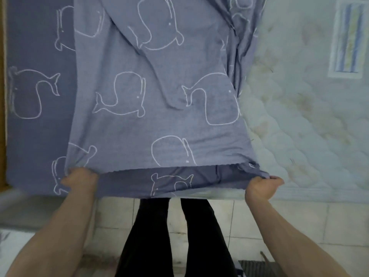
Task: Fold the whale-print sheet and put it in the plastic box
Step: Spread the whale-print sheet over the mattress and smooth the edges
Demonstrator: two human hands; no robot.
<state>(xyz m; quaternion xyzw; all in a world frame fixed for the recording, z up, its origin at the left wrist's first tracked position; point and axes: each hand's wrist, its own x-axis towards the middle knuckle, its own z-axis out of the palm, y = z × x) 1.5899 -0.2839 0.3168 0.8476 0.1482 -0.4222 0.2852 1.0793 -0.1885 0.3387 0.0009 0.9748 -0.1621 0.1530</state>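
Fingers of left hand (79, 179) and right hand (262, 186) curled tight on near hem of whale-print sheet (157, 92), one corner each.
Sheet half lifted off mattress (311, 124), long axis running straight away from both hands, equally near. Likely next: carry hem forward for fold. Plastic box not visible.
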